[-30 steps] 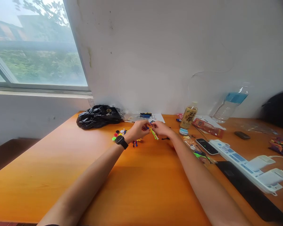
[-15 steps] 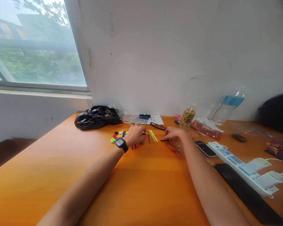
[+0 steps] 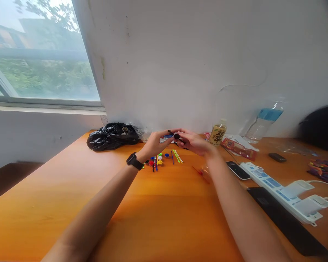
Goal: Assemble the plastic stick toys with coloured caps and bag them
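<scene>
Above the table's far part, my left hand (image 3: 155,144) and my right hand (image 3: 194,142) meet fingertip to fingertip. Between them are a black round cap (image 3: 176,136) and a thin black arrow-shaped stick (image 3: 169,132) that slants past it. My left fingers close at the cap's side, while my right fingers pinch the stick; whether the two parts are joined I cannot tell. Below the hands lie several coloured round caps (image 3: 160,162) and small sticks, partly behind my left wrist. A blue stick (image 3: 172,157) and yellow-green arrow sticks (image 3: 177,156) lie right of them.
A black plastic bag (image 3: 112,136) sits at the back left. On the right stand a drink bottle (image 3: 218,134) and a clear bottle (image 3: 262,125), with a power strip (image 3: 276,193), a small white-edged device (image 3: 238,171) and a black flat object (image 3: 284,222) nearer. A red stick (image 3: 200,172) lies by my right forearm.
My left hand has risen from among the caps and moved up to my right hand. My right hand has lifted the black stick off the table and shifted left; a black cap now shows between them.
</scene>
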Available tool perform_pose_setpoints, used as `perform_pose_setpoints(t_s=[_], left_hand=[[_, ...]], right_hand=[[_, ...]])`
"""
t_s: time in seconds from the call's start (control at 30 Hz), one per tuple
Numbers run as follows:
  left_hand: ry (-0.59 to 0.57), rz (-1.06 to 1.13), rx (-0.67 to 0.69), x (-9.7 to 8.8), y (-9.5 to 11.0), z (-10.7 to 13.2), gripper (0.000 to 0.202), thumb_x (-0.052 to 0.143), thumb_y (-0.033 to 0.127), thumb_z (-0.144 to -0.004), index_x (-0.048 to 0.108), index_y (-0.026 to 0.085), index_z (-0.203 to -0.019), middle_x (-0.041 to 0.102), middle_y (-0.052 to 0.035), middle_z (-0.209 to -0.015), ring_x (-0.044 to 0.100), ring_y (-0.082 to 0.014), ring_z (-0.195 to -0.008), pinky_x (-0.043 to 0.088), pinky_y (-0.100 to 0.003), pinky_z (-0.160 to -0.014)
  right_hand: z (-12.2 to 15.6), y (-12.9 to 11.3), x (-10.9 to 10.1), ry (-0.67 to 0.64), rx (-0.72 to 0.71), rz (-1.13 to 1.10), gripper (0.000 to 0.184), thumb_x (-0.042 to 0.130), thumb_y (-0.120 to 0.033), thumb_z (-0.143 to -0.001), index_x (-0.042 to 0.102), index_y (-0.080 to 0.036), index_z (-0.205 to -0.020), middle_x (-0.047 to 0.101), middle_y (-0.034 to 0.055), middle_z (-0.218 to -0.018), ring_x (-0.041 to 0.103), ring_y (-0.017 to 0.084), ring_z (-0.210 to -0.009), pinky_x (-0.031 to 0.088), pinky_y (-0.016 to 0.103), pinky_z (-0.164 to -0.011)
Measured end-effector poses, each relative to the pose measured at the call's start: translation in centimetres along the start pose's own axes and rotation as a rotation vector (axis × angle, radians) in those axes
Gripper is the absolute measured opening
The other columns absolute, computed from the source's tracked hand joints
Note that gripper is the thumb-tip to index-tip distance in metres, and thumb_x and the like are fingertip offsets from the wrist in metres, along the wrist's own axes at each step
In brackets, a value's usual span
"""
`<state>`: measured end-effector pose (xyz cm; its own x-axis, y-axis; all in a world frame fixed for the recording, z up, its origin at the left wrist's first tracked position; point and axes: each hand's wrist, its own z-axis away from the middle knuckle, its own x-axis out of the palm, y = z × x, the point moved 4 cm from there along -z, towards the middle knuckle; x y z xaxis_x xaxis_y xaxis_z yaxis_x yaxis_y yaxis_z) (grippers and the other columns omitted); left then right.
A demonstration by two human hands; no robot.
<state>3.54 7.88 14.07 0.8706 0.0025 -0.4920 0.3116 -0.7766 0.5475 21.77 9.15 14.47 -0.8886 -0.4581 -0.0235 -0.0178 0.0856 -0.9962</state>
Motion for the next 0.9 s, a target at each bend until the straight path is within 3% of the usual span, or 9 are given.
perform_pose_setpoints(t_s=[0.07, 0.13, 0.2, 0.27, 0.33, 0.4, 0.57, 0.7, 0.9], left_hand=[[0.035, 0.044, 0.001, 0.2, 0.2, -0.1, 0.031, 0.065, 0.032, -0.099, 0.075, 0.025, -0.128, 0.076, -0.0053, -0.129, 0.072, -0.0248, -0.116, 0.06, -0.037, -0.099], [0.06, 0.082, -0.015, 0.3, 0.1, -0.1, 0.029, 0.068, 0.031, -0.097, 0.076, 0.022, -0.124, 0.078, -0.0059, -0.125, 0.073, -0.0244, -0.113, 0.06, -0.037, -0.099], [0.081, 0.112, -0.031, 0.3, 0.0, -0.1, 0.025, 0.07, 0.03, -0.096, 0.077, 0.02, -0.118, 0.081, -0.0057, -0.113, 0.076, -0.0215, -0.102, 0.062, -0.034, -0.096], [0.09, 0.128, -0.029, 0.1, 0.1, -0.1, 0.021, 0.069, 0.029, -0.096, 0.077, 0.018, -0.113, 0.081, -0.0049, -0.103, 0.077, -0.0189, -0.094, 0.063, -0.032, -0.092], [0.1, 0.129, -0.013, -0.1, 0.3, -0.1, 0.019, 0.068, 0.029, -0.096, 0.076, 0.018, -0.11, 0.081, -0.0049, -0.099, 0.077, -0.0179, -0.091, 0.063, -0.03, -0.089], [0.119, 0.133, -0.011, -0.4, 0.5, -0.1, 0.019, 0.069, 0.029, -0.095, 0.075, 0.016, -0.108, 0.08, -0.0059, -0.099, 0.077, -0.0176, -0.09, 0.064, -0.029, -0.086], [0.096, 0.14, -0.033, -1.1, 0.3, -0.2, 0.02, 0.07, 0.028, -0.093, 0.076, 0.016, -0.109, 0.078, -0.0081, -0.102, 0.077, -0.0186, -0.09, 0.065, -0.028, -0.083], [0.015, 0.181, -0.028, -1.1, 0.1, -0.3, 0.024, 0.069, 0.023, -0.092, 0.077, 0.016, -0.114, 0.079, -0.0081, -0.103, 0.077, -0.0189, -0.092, 0.064, -0.03, -0.088], [-0.128, 0.222, -0.052, -0.7, 0.2, -0.1, 0.026, 0.072, 0.021, -0.089, 0.078, 0.015, -0.113, 0.08, -0.0085, -0.103, 0.077, -0.0182, -0.088, 0.064, -0.029, -0.084]], right_hand=[[-0.7, 0.5, 1.4, 0.018, 0.023, -0.121, 0.022, 0.066, -0.041, -0.09, 0.065, -0.022, -0.101, 0.059, -0.0005, -0.073, 0.04, 0.01, -0.052, 0.032, 0.022, -0.047], [-1.5, 1.3, 2.2, 0.049, 0.042, -0.155, 0.021, 0.063, -0.043, -0.09, 0.061, -0.021, -0.09, 0.055, -0.0007, -0.067, 0.035, 0.01, -0.049, 0.027, 0.024, -0.044], [-2.4, 2.2, 2.6, 0.109, 0.033, -0.14, 0.025, 0.061, -0.047, -0.091, 0.056, -0.022, -0.085, 0.055, 0.0001, -0.067, 0.04, 0.012, -0.051, 0.031, 0.025, -0.046], [-2.8, 2.5, 2.5, 0.247, -0.021, -0.091, 0.03, 0.061, -0.052, -0.091, 0.053, -0.023, -0.083, 0.057, 0.0001, -0.071, 0.047, 0.013, -0.058, 0.039, 0.025, -0.051], [-2.8, 2.3, 2.3, 0.414, -0.099, 0.002, 0.034, 0.063, -0.055, -0.089, 0.051, -0.024, -0.081, 0.056, -0.0007, -0.073, 0.051, 0.014, -0.065, 0.043, 0.025, -0.056], [-2.5, 1.6, 2.1, 0.47, -0.163, 0.099, 0.033, 0.065, -0.053, -0.088, 0.053, -0.024, -0.079, 0.054, -0.0016, -0.071, 0.05, 0.014, -0.065, 0.041, 0.024, -0.057], [-1.4, 0.1, 2.0, 0.244, -0.125, 0.029, 0.021, 0.073, -0.036, -0.076, 0.062, -0.021, -0.086, 0.056, -0.0035, -0.066, 0.045, 0.01, -0.056, 0.036, 0.024, -0.053], [-0.8, -0.1, 1.6, 0.151, -0.097, 0.014, 0.023, 0.077, -0.024, -0.066, 0.062, -0.019, -0.083, 0.067, -0.0008, -0.07, 0.058, 0.011, -0.059, 0.047, 0.023, -0.056], [-1.0, 1.4, 1.4, 0.078, 0.008, -0.007, 0.029, 0.08, -0.022, -0.062, 0.059, -0.019, -0.082, 0.074, 0.0028, -0.072, 0.075, 0.019, -0.065, 0.062, 0.029, -0.065]])
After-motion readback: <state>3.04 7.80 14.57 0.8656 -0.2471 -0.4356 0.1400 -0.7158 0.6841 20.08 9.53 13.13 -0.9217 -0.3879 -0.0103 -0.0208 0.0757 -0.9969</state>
